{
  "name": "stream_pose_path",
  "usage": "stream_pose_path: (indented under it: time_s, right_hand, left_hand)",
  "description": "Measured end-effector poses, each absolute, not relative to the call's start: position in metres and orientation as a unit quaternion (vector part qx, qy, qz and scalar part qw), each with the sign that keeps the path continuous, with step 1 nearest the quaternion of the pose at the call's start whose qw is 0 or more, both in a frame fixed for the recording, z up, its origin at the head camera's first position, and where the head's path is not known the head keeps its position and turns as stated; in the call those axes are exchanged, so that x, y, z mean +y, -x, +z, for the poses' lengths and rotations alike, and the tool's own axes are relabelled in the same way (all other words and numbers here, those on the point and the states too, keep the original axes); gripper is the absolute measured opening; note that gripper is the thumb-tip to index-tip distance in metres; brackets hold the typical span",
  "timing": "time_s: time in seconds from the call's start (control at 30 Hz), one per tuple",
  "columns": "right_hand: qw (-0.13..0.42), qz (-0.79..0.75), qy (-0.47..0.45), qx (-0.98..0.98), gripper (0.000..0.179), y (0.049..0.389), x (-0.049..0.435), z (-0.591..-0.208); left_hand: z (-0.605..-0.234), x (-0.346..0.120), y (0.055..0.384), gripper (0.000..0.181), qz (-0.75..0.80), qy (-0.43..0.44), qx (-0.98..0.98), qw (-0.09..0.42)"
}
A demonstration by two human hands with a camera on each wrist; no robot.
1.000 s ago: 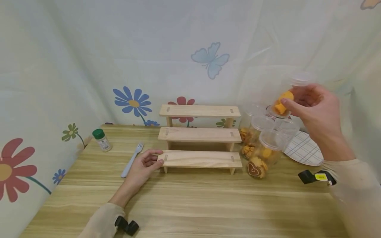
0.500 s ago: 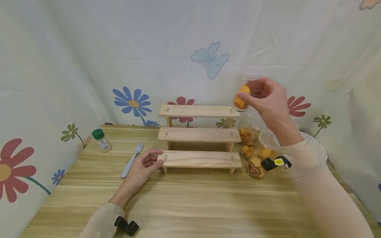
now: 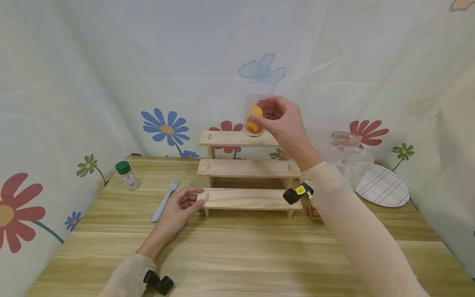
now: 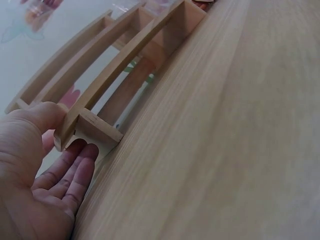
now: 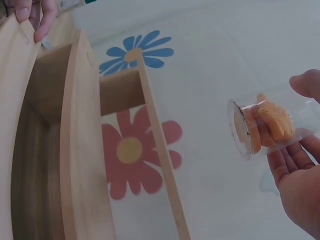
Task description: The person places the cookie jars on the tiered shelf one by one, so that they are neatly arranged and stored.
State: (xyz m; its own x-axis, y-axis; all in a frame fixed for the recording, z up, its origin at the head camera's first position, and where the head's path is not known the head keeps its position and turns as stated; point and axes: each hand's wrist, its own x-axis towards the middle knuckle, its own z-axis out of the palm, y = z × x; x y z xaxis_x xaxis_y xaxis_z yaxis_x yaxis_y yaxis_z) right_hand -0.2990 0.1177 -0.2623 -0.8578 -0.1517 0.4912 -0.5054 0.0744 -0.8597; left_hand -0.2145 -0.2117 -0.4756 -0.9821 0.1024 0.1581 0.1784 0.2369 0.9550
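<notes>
A three-tier wooden display stand (image 3: 248,167) stands on the table. My left hand (image 3: 178,212) pinches the left end of its lowest tier; in the left wrist view the thumb lies over the board (image 4: 107,82) and the other fingers are beneath. My right hand (image 3: 287,123) holds a clear plastic jar (image 3: 254,128) with orange snack pieces in its lower part. The jar is upright above the top tier, near its middle. In the right wrist view a gap shows between the jar (image 5: 265,125) and the top board (image 5: 162,150).
More clear jars (image 3: 345,140) stand right of the stand, partly hidden by my right arm. Behind them lies a checked plate (image 3: 386,187). On the left are a light-blue fork (image 3: 165,200) and a green-capped shaker bottle (image 3: 127,175). A flower-printed curtain (image 3: 208,53) hangs behind.
My right hand has carried the jar leftward from above the other jars to above the stand's top tier. My left hand has stayed at the lowest tier.
</notes>
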Motion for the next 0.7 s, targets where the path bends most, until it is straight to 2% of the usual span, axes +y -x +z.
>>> stream_pose_path:
  time_s: [0.43, 0.7]
  right_hand:
    - [0.108, 0.664, -0.248, -0.697, 0.04, 0.324, 0.045, -0.281]
    - [0.09, 0.643, -0.237, -0.723, 0.038, 0.333, 0.021, -0.288]
  left_hand:
    - [-0.478, -0.212, 0.215, 0.037, -0.619, 0.096, -0.779, 0.032]
    - [-0.479, -0.214, 0.216, 0.037, -0.622, 0.099, -0.776, 0.03]
